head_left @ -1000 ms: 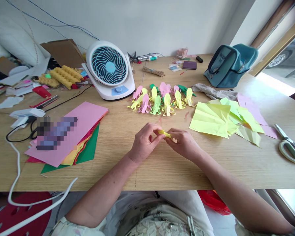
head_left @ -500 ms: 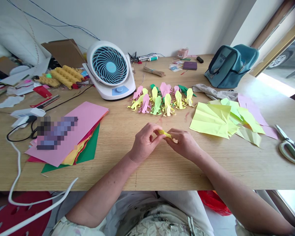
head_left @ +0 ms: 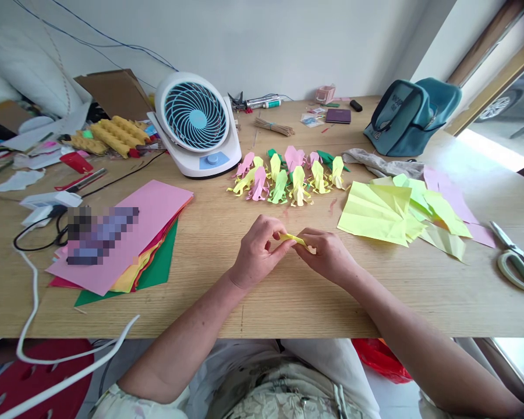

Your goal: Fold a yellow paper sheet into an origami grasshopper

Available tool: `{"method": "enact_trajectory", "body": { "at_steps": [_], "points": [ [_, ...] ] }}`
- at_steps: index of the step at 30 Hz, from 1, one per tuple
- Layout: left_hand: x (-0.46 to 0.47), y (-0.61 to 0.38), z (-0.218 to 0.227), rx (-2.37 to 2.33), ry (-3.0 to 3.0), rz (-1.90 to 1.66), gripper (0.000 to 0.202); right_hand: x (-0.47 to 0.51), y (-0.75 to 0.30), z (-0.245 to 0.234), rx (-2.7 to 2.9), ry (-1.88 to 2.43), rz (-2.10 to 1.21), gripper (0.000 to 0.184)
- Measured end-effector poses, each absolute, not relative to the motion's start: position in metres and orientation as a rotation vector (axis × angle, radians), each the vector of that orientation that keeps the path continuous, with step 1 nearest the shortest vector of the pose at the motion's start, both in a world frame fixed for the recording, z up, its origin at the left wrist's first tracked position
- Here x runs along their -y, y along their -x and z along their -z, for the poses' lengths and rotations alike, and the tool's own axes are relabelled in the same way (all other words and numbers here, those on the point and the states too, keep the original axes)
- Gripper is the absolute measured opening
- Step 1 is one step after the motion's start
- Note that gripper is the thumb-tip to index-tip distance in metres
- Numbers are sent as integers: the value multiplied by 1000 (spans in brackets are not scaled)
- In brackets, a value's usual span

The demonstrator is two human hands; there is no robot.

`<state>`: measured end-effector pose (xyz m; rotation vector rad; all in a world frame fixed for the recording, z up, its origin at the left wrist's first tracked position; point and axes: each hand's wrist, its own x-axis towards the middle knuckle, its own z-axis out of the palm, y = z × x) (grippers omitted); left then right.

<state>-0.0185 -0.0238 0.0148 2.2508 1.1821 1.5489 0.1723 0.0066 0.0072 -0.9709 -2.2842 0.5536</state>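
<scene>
Both of my hands meet over the middle of the wooden table (head_left: 288,297). My left hand (head_left: 257,251) and my right hand (head_left: 327,254) pinch the two ends of a small folded yellow paper piece (head_left: 293,239), fingers closed on it. Just beyond them lies a cluster of several finished folded paper figures (head_left: 288,174) in yellow, pink and green. A pile of creased yellow-green paper sheets (head_left: 388,212) lies to the right of my right hand.
A stack of pink, yellow, red and green sheets (head_left: 131,238) lies at the left. A white desk fan (head_left: 196,125) stands behind it. Scissors (head_left: 517,265) rest at the far right edge, a teal bag (head_left: 408,116) at the back right. White cables (head_left: 30,302) hang off the left front.
Barely anything differs: my fingers shifted slightly on the yellow paper piece and the view nudged a little; the hands stay in the same place.
</scene>
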Motion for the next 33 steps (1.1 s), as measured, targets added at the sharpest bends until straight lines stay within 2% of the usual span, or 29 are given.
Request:
{"method": "enact_trajectory", "body": {
  "at_steps": [9, 18, 25, 33],
  "points": [
    [26, 18, -17, -1164, -2172, -1530, 15, -8, -174, -7, 2220, 1018, -473, 18],
    [27, 16, -18, -1256, -2056, -1583, 19, -10, -179, -5, 2184, 1158, 9, 21],
    [25, 14, -15, -1396, -1998, -1588, 4, -2, -179, -12, 2281, 1181, 347, 26],
    [18, 19, -6, -1524, -2019, -1509, 8, 0, -175, -8, 2330, 1188, 384, 27]
  ]
}}
